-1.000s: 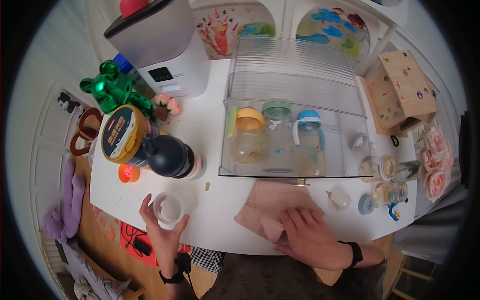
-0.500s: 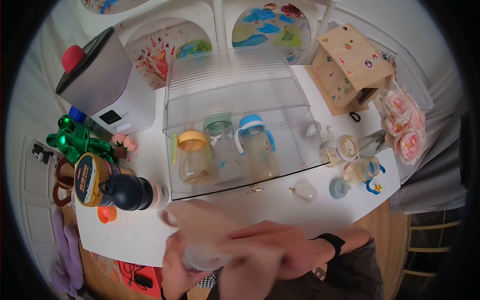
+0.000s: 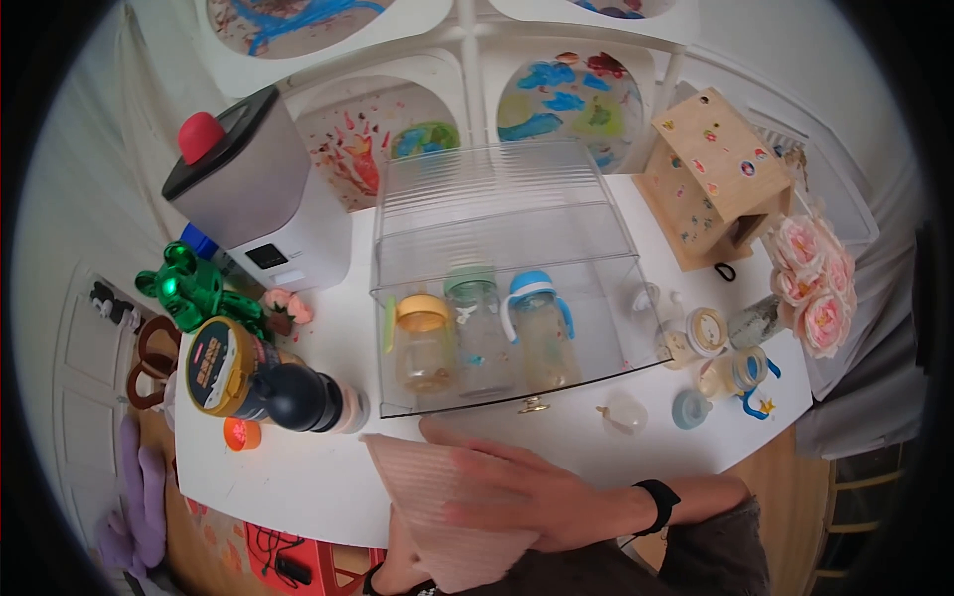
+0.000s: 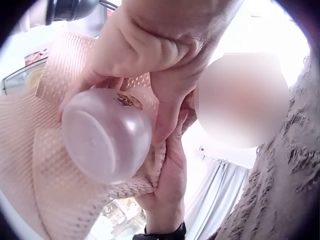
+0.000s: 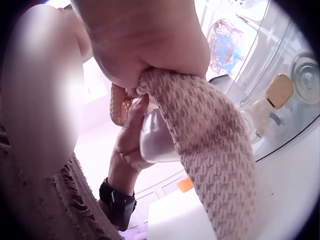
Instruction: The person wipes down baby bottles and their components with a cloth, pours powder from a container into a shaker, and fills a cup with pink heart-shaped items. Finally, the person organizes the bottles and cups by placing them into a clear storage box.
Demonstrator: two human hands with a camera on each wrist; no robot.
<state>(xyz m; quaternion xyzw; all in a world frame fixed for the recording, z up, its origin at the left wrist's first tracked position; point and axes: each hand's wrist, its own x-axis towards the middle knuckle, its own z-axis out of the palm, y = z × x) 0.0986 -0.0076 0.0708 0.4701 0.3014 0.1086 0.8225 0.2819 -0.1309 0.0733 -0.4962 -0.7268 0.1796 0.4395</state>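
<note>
In the head view a pink textured cloth [image 3: 432, 512] hangs over the front of the table, with the right hand [image 3: 527, 497] gripping it from above. The left hand [image 3: 399, 558] is mostly covered by the cloth there. Seen from the left wrist, the left hand [image 4: 155, 55] curls its fingers and thumb round a small translucent rounded cup [image 4: 107, 137], its base towards the camera. The cloth [image 4: 65, 165] lies around the cup, with the right hand [image 4: 172, 172] behind. The right wrist view shows the cup [image 5: 159, 137] between the left hand [image 5: 129, 142] and the cloth [image 5: 210, 135].
A clear case [image 3: 621, 323] holds three bottles behind the hands. A dark-topped bottle [image 3: 298, 397], a tub [image 3: 224, 368] and an orange cup [image 3: 241, 434] stand left. Small jars, a teat-shaped piece [image 3: 624, 414] and flowers [image 3: 815, 283] are at the right, near a wooden house [image 3: 720, 164].
The right hand has lifted the cloth off the table and brought it left to the cup. The left hand, with the cup, has moved towards the body. The head view has shifted.
</note>
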